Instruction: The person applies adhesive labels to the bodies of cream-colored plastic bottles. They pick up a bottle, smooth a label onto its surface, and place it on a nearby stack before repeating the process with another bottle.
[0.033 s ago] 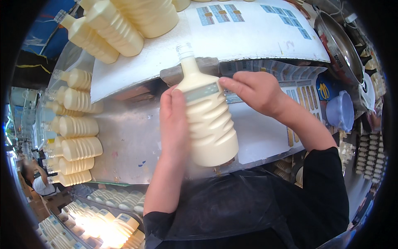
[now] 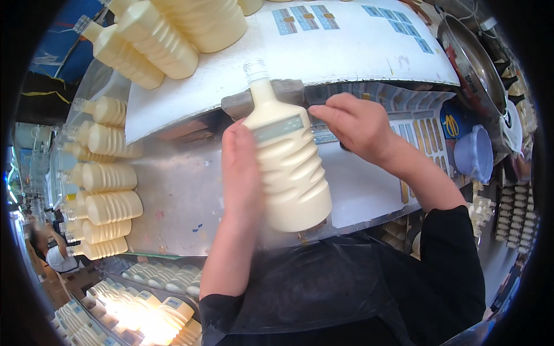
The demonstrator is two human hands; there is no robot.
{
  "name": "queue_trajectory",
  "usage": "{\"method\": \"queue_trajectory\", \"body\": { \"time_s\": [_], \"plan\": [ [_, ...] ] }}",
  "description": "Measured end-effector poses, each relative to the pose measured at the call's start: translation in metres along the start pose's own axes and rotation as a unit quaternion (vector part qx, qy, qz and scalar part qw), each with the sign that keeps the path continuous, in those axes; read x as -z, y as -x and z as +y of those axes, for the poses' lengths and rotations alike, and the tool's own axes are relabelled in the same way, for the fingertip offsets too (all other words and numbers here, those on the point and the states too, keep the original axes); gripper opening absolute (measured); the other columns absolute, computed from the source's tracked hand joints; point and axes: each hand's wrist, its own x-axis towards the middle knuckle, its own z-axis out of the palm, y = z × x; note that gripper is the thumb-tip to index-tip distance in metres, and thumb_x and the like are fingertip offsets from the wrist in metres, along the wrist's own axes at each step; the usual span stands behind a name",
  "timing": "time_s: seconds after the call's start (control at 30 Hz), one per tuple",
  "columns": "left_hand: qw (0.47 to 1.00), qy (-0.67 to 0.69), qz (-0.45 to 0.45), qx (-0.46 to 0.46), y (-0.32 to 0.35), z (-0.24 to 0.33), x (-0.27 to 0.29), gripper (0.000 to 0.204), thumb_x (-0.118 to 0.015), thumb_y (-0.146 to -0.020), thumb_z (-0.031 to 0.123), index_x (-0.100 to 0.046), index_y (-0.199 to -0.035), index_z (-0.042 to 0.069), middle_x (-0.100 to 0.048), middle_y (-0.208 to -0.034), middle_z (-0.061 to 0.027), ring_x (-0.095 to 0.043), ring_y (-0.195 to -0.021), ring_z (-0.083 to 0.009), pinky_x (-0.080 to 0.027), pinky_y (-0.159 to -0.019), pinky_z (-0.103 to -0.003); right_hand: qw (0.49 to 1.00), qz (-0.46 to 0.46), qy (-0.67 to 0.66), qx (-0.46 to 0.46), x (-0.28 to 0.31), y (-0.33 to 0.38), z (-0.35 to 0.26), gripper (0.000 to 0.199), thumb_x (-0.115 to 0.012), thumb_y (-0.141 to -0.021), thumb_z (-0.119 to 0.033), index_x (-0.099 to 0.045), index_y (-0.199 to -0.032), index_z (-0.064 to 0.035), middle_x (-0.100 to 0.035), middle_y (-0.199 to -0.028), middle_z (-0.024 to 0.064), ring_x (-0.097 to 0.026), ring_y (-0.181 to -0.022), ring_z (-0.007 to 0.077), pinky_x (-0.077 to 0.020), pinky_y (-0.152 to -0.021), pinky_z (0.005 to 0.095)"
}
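Bottle in hand: a cream-coloured, wavy-ridged bottle with a clear threaded neck point(image 2: 291, 179), tilted, its neck pointing away from the person and its base toward the black apron point(image 2: 311, 282).
Strip on its shoulder: a pale blue-grey rectangular label with white dots point(image 2: 287, 125), lying across the front of the bottle.
Left hand: the left hand point(image 2: 239, 158) is closed around the bottle's left side, thumb in front, slightly blurred.
Right hand: the right hand point(image 2: 352, 124), fingers curled and index finger pointing, sits just beside the bottle's right shoulder, near the label's end; whether it touches or pinches anything, I cannot tell.
Block: a rough brownish-grey block point(image 2: 291, 91) behind the bottle's neck; contact is unclear.
Work surface: a dull grey metal tabletop point(image 2: 179, 199) below and left of the bottle.
Raised board: a white flat board point(image 2: 363, 55) beyond the bottle, with small blue printed strips point(image 2: 307, 19) on it.
Printed sheet: a white sheet of blue and gold labels point(image 2: 369, 190), right of the bottle.
Other bottles: a row of similar cream bottles lying sideways point(image 2: 112, 176), well left of the bottle.
Bucket: a lavender plastic bucket point(image 2: 472, 154), well right of the bottle.
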Motion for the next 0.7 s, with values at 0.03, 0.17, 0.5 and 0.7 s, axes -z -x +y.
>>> {"method": "queue_trajectory", "body": {
  "time_s": [0.03, 0.17, 0.5, 0.7],
  "plan": [
    [1.0, 0.003, -0.003, -0.003, -0.002, -0.002, 0.004, 0.046, -0.041, -0.112, 0.04, -0.049, -0.136, 0.001, -0.059, -0.127, -0.0125, -0.057, -0.114, -0.0169, -0.047, -0.102, -0.033, 0.993, -0.004, -0.084, -0.084, 0.0, -0.001, -0.005, 0.021, -0.067, -0.093, -0.009, -0.075, -0.112, -0.005, -0.065, -0.088, 0.0065, -0.061, -0.068, 0.0176, -0.0488, -0.059, 0.0264],
    [0.999, 0.028, 0.017, -0.018, 0.0, -0.001, 0.001, 0.052, -0.038, -0.112, 0.044, -0.045, -0.141, 0.002, -0.057, -0.13, -0.0135, -0.055, -0.117, -0.0181, -0.045, -0.104, -0.034, 0.858, -0.031, -0.376, -0.348, -0.004, -0.021, -0.034, 0.023, -0.06, -0.103, -0.014, -0.068, -0.119, 0.0001, -0.068, -0.098, 0.0055, -0.063, -0.089, 0.0124, -0.0511, -0.08, 0.0268],
    [0.999, -0.018, -0.025, -0.036, 0.003, 0.002, 0.003, 0.052, -0.038, -0.112, 0.043, -0.045, -0.143, 0.002, -0.057, -0.132, -0.0127, -0.056, -0.121, -0.0189, -0.045, -0.106, -0.035, 0.72, -0.086, -0.504, -0.469, -0.014, -0.028, -0.041, 0.038, -0.066, -0.102, -0.025, -0.056, -0.129, 0.0, -0.065, -0.102, 0.0019, -0.06, -0.092, 0.0053, -0.0503, -0.083, 0.0228],
    [0.999, -0.014, -0.026, -0.022, 0.0, 0.001, 0.006, 0.048, -0.036, -0.113, 0.04, -0.047, -0.143, 0.003, -0.061, -0.132, -0.0124, -0.06, -0.12, -0.0203, -0.048, -0.106, -0.038, 0.749, -0.089, -0.446, -0.481, -0.011, -0.032, -0.042, 0.035, -0.072, -0.096, -0.022, -0.063, -0.124, -0.0014, -0.062, -0.096, -0.0018, -0.055, -0.085, 0.0035, -0.0472, -0.077, 0.0207]
  ]
}}
